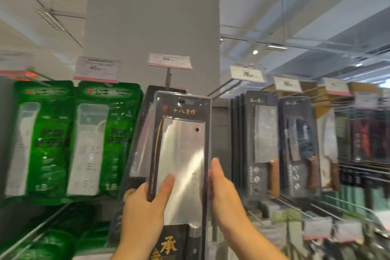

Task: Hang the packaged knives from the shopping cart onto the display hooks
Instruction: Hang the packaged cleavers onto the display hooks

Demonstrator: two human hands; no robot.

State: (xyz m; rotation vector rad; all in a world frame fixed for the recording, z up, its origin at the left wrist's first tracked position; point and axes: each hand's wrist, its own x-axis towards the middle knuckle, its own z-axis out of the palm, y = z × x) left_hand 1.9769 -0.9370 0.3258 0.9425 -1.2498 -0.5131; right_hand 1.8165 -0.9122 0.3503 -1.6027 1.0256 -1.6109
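1. Packaged knife (181, 143): a broad steel cleaver in a clear blister on a dark card with gold lettering. It is held upright in the air in front of the display, between both hands. Its hang slot (182, 102) is at the top edge, below the price tag (169, 61).
2. Left hand (143, 207): grips the lower left edge of the pack, with the thumb (166, 183) laid across the front and the fingers behind.
3. Right hand (223, 192): laid flat against the pack's right edge, fingers straight and pointing up.
4. Display hook (168, 78): a metal rod under the price tag, carrying a second dark knife pack (145, 129). That pack hangs tilted just behind and to the left of the held one.
5. Bare hook (225, 87): a rod slanting out to the right of the held pack.
6. Green packs (42, 143): two hang side by side at left, each with a white item inside.
7. Dark knife packs (259, 143): rows hang at right; wooden handles are visible, details blurred.
8. Grey pillar (152, 17): rises behind the display.
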